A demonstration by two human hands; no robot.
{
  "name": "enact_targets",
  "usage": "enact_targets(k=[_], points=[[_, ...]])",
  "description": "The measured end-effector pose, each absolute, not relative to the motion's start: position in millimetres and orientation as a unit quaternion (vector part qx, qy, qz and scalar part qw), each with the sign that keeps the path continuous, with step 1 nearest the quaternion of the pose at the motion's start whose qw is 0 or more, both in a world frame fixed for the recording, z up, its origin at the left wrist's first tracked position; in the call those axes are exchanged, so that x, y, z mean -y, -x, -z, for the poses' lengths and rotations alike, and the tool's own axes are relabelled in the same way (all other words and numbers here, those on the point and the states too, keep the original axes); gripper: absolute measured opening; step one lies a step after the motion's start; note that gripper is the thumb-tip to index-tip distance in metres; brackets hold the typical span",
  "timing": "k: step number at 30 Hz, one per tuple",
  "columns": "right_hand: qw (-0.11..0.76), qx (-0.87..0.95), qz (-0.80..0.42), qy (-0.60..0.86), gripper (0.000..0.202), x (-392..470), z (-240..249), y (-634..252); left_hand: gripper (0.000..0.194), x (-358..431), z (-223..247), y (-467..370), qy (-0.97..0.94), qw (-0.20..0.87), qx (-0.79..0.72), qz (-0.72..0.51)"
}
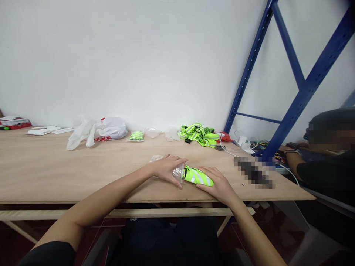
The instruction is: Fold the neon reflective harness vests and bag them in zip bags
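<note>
Near the front of the wooden table, a rolled neon-yellow reflective strap bundle [197,176] with silver stripes lies between my hands. My right hand [217,184] is wrapped over its right end. A clear zip plastic bag [178,172] with a red line at its mouth meets the left end of the bundle. My left hand [168,170] grips the bag, thumb below and fingers above. Whether the bundle's tip is inside the bag's mouth I cannot tell. More clear plastic [156,158] shows behind my left hand.
Along the wall are a white carrier bag [111,128], a packed neon bundle [136,136] and a heap of neon straps [198,135]. White cables [230,150] run near a blue metal frame [294,99]. At the right, another person [327,159] sits.
</note>
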State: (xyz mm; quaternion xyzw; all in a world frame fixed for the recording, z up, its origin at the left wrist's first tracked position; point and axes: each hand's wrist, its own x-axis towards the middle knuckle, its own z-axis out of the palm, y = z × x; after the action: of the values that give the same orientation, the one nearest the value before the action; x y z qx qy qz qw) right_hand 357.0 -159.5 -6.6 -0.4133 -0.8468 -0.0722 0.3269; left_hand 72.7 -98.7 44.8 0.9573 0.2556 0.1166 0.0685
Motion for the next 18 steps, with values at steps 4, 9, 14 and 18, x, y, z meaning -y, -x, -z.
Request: enact_targets(k=[4,9,14,18], points=[[0.311,0.845,0.122,0.418,0.053,161.4,6.0,-343.3,0.111,105.2,-40.6,-86.3,-0.959,0.049,-0.247,-0.126],[0.300,0.842,0.096,0.437,0.058,166.8,-3.6,-318.6,0.107,110.0,-39.4,-97.5,-0.962,0.055,-0.235,-0.124],[0.335,0.846,-0.019,0.414,0.059,176.3,-9.8,-316.3,0.107,108.9,-37.9,-95.6,-0.960,0.095,-0.238,-0.117],[0.352,0.843,-0.100,0.396,0.054,183.6,-5.4,-331.4,0.108,108.8,-35.2,-93.7,-0.958,0.097,-0.243,-0.114]])
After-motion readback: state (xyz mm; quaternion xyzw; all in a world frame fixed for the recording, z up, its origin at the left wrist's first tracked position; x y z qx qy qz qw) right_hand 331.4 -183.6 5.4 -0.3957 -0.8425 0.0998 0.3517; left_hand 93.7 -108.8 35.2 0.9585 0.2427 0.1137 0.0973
